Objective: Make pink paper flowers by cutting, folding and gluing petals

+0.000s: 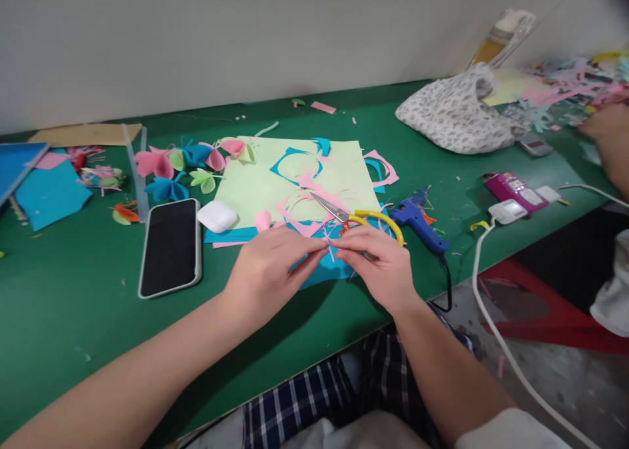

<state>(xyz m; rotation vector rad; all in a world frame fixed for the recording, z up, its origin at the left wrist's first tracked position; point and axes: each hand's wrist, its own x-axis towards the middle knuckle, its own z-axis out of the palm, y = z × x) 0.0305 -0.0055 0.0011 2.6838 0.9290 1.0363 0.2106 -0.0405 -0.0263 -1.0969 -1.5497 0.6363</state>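
Observation:
Between the fingertips of my left hand [272,262] and my right hand [378,259] is a small piece of thin pink paper strips [331,252]. Both hands are closed in a pinch on it, their tips almost meeting. Just beyond them lie scissors [339,213] with yellow handles, resting on pink paper scraps [299,213]. Under these is a pale green paper sheet [344,160], with blue paper [324,275] showing beneath the hands. A pink paper circle [263,221] lies near my left knuckles. To the right sits a blue glue gun [421,225].
Left of my hands lie a phone [170,249], a white earbud case [216,217] and several paper flowers [167,187]. A patterned cloth bag [457,111] and a purple device [515,192] with a white cable are at right. Another person's hand [609,134] shows at the right edge.

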